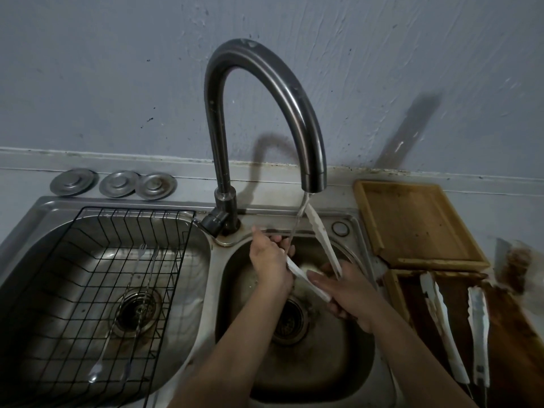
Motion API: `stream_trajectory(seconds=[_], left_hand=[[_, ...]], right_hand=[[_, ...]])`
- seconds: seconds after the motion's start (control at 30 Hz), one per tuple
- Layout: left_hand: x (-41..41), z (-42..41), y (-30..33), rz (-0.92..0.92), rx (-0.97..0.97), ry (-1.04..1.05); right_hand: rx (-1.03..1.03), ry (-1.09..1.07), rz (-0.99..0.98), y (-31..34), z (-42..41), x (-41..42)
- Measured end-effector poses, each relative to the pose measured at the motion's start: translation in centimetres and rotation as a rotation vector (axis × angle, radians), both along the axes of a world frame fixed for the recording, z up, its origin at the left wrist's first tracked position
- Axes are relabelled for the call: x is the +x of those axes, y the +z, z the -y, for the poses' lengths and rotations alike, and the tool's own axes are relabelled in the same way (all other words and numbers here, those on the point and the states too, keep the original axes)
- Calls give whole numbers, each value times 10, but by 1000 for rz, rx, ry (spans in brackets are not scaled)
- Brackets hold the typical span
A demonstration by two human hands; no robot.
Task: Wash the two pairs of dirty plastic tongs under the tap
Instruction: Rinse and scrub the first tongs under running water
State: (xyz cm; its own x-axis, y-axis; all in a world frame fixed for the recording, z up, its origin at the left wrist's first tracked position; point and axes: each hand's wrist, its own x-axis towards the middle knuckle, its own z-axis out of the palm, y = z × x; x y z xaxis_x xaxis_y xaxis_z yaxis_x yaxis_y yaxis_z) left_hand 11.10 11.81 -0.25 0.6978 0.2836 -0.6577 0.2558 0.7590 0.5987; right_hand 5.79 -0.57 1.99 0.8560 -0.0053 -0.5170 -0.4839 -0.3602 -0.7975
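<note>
Water runs from the dark curved tap into the right sink basin. A white pair of plastic tongs is spread open under the stream. My right hand grips its hinge end, with one arm rising to the spout. My left hand is closed on the other arm near its tip, over the basin. The second pair of tongs, white and smeared with brown, lies on the dirty wooden tray to the right.
A black wire rack holding two long utensils sits in the left basin. Three metal sink plugs lie behind it. A wooden cutting board rests right of the sink, and a brown-stained item sits blurred at the far right.
</note>
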Motion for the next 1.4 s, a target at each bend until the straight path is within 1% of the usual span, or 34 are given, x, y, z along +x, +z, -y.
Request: stream_trajectory(seconds=[0.07,0.13,0.23,0.3,0.37,0.43,0.5,0.53,0.6,0.7,0.77,0.83,0.9,0.93,1.0,1.07,1.1,1.2,1.3,1.33,1.4], left_hand=[[1,-4,1,-11,-92,-120],[3,-13,3,44,-173,-252],[3,-25,5,186,-352,-262],[-3,-27,6,278,-438,-239],[-12,-24,5,318,-486,-276],[-19,-20,9,303,-532,-360],[-19,-20,13,277,-516,-432],[-16,-20,15,249,-477,-449],[-10,-21,17,188,-381,-439],[-9,-19,19,139,-326,-374],[-15,-17,20,164,-345,-378],[-25,-17,18,219,-326,-463],[-32,-19,17,248,-248,-553],[-32,-20,16,254,-194,-587],[-30,-25,17,251,-103,-630],[-25,-31,16,231,-92,-596],[-24,-34,15,217,-123,-548],[-23,-39,9,166,-228,-425],[-25,-41,11,109,-325,-336],[-26,-41,12,87,-360,-296],[-26,-39,16,41,-412,-238]], right_hand=[[17,30,-62,0,2,0],[64,67,-106,2,1,-2],[210,63,-218,-2,2,0],[243,27,-251,-1,5,2],[232,27,-243,-2,7,5],[255,24,-236,-1,4,7],[310,14,-253,-1,-2,4],[355,7,-271,-2,-5,2],[446,-15,-309,-4,-11,-2],[556,-90,-399,-6,-10,0],[598,-135,-430,-7,-4,4],[573,-123,-440,-9,4,5],[533,-69,-450,-10,7,4],[548,-68,-454,-11,7,3],[651,-118,-462,-9,4,3],[696,-164,-413,-2,-2,3],[665,-182,-363,1,-5,4],[501,-238,-133,12,-10,4],[434,-140,34,22,-17,1],[384,-105,104,22,-19,-1],[209,-57,278,22,-23,-5]])
